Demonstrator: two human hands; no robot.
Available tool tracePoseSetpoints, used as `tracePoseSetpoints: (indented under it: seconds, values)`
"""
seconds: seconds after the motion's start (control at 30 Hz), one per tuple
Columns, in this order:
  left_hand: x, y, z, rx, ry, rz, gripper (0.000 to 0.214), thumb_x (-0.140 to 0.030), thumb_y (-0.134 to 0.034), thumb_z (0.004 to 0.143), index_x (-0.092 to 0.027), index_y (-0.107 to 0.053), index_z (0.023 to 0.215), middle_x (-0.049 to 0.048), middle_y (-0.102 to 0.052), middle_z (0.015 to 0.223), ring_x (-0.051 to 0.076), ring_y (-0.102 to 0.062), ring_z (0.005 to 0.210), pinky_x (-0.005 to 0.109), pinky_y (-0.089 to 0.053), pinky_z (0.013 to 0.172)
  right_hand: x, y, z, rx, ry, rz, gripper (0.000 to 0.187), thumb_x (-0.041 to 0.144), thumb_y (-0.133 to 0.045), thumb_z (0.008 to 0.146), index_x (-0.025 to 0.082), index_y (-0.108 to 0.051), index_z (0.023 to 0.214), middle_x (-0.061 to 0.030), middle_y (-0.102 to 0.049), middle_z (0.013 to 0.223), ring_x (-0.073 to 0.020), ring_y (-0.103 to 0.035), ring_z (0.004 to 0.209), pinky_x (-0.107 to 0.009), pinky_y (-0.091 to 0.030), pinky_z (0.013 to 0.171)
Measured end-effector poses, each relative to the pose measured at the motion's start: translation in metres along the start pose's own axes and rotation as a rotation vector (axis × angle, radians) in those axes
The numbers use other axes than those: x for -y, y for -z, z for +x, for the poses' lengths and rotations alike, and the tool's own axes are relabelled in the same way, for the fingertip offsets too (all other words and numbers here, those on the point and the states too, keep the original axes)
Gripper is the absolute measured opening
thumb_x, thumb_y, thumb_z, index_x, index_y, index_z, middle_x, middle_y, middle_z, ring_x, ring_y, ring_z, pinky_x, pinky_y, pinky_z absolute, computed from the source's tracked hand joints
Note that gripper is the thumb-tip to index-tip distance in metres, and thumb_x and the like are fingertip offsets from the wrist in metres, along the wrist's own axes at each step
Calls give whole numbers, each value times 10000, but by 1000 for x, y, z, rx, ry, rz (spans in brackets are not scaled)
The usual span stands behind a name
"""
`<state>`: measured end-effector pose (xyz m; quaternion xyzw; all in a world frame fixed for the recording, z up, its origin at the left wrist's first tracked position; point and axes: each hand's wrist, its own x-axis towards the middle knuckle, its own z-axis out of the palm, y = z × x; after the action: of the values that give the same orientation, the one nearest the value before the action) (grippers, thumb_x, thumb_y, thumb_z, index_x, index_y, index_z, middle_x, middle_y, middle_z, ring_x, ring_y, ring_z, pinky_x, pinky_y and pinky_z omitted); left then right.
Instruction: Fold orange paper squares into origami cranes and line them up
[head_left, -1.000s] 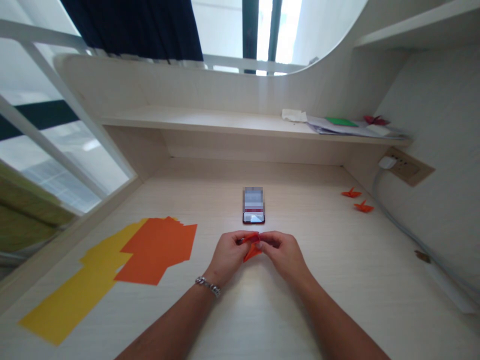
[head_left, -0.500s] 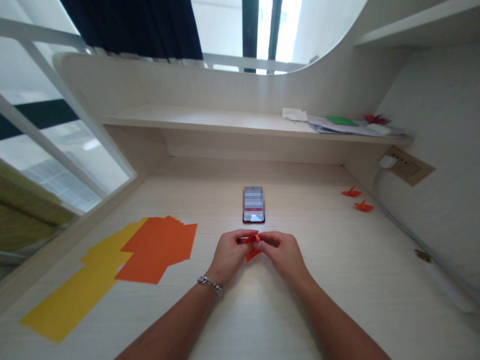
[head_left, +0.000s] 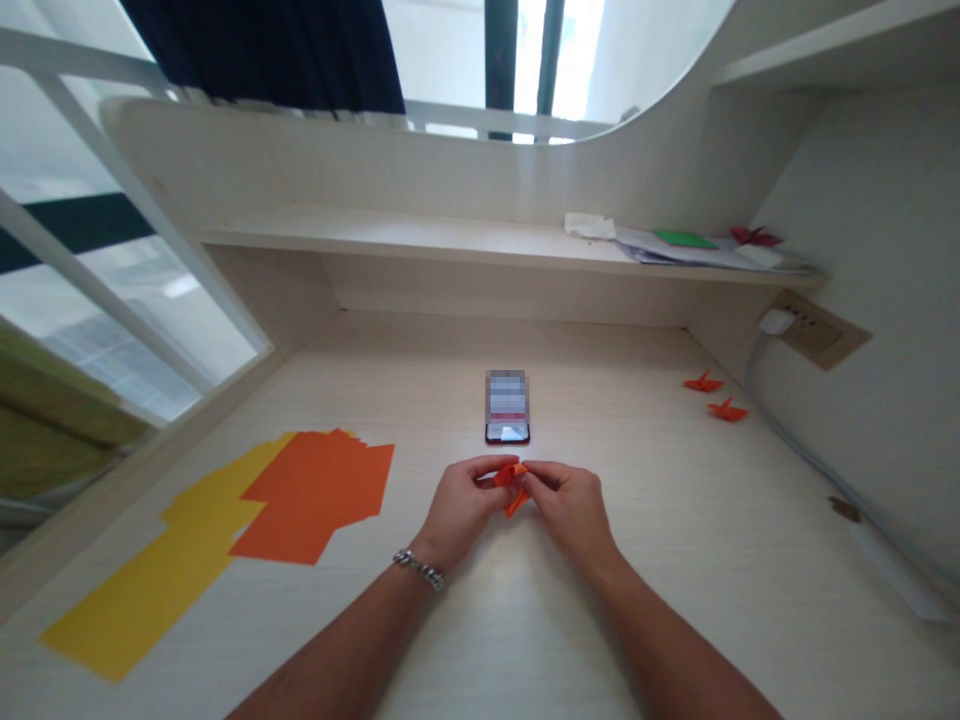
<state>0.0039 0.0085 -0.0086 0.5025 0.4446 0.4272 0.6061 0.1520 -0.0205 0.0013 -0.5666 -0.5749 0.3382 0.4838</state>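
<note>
Orange paper (head_left: 509, 475) partly hidden by fingers (head_left: 486, 465), shape hard to tell, phone screen (head_left: 507, 403) blurred

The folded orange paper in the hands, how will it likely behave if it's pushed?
The folded orange paper is probably very light, being a small piece held by the left hand and right hand. Its visible folds likely make it stiffer than a single layer, though squeezing could crease it. Its angular outline suggests sliding rather than rolling.
</note>
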Motion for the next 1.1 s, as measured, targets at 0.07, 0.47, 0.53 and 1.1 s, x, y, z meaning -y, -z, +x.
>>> tracePoseSetpoints:
  seconds: [0.07, 0.47, 0.53, 1.1]
  values:
    - [1, 0, 1, -9, 5, 33, 375, -157, -740, 639, -100, -695, 1007, 121, -723, 947, 210, -664, 816, 297, -528, 729, -2, -1, 2, 17, -30, 29, 189, 241, -622, 780, 243, -746, 921, -18, -749, 886, -221, -695, 823, -324, -531, 771]
    - [-1, -3, 0, 2, 31, 68, 330, -166, -711, 644, -110, -722, 969, 127, -720, 981, 228, -661, 843, 324, -516, 770, -6, 2, 6, 119, -64, 20, 200, 244, -610, 771, 228, -748, 916, -29, -751, 879, -225, -693, 817, -328, -523, 780]
    - [-1, -2, 0, 27, 15, 81, 321, -178, -696, 662, -112, -722, 975, 120, -722, 962, 223, -655, 829, 319, -509, 760, -6, 3, 6, 96, -57, 16, 198, 255, -632, 754, 228, -750, 911, -34, -750, 881, -226, -690, 821, -328, -523, 777]
    - [-3, -4, -3, 126, 42, 76, 204, -296, -664, 735, -109, -711, 799, 78, -685, 764, 155, -585, 679, 247, -437, 622, -4, 4, 5, 33, -1, -52, 151, 232, -650, 744, 227, -758, 849, -46, -733, 819, -207, -665, 780, -323, -512, 754]
